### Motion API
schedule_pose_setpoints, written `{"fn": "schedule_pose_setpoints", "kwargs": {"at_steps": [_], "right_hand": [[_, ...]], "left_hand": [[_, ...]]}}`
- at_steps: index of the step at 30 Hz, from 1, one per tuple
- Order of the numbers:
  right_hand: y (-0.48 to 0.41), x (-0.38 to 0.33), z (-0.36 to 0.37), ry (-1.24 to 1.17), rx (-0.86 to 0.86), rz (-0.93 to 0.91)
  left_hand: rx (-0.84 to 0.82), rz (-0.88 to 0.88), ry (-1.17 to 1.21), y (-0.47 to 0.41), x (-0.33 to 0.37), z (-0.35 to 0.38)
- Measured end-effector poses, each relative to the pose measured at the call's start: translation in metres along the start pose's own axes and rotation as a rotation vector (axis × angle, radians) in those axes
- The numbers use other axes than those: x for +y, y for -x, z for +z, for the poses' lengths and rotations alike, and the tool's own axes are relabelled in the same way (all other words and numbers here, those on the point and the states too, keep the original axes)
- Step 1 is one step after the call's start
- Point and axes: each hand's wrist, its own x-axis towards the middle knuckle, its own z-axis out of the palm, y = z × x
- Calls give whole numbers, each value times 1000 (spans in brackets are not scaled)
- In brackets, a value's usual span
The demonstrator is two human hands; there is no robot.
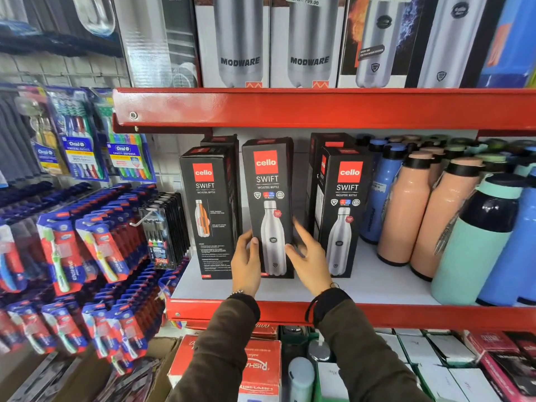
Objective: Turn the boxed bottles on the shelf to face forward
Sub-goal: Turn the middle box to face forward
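Note:
Three black Cello Swift bottle boxes stand in a row on the white shelf [377, 282]. The middle box [268, 181] shows its front with a steel bottle picture. My left hand [246, 262] grips its lower left edge, thumb on the front. My right hand [309, 256] rests against its lower right edge, fingers spread and blurred. The left box [207, 210] shows a face with a cutaway bottle and small text. The right box [345, 210] faces forward. More black boxes [327, 140] stand behind.
Loose peach [406, 210], blue [383, 184] and mint [475, 239] bottles crowd the shelf's right side. A red shelf [319, 107] above carries Modware boxes. Toothbrush packs [87, 245] hang at the left. Cartons and boxes [261, 367] sit below.

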Motion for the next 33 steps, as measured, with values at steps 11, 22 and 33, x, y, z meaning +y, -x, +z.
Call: {"fn": "schedule_pose_setpoints", "kwargs": {"at_steps": [11,22,33], "right_hand": [[3,12,4,62,16,45],[5,15,10,87,82,36],[10,13,17,88,247,61]], "left_hand": [[-59,20,-27,7,-6,1],[-57,34,-30,7,-9,1],[-85,65,-117,9,-4,-1]]}}
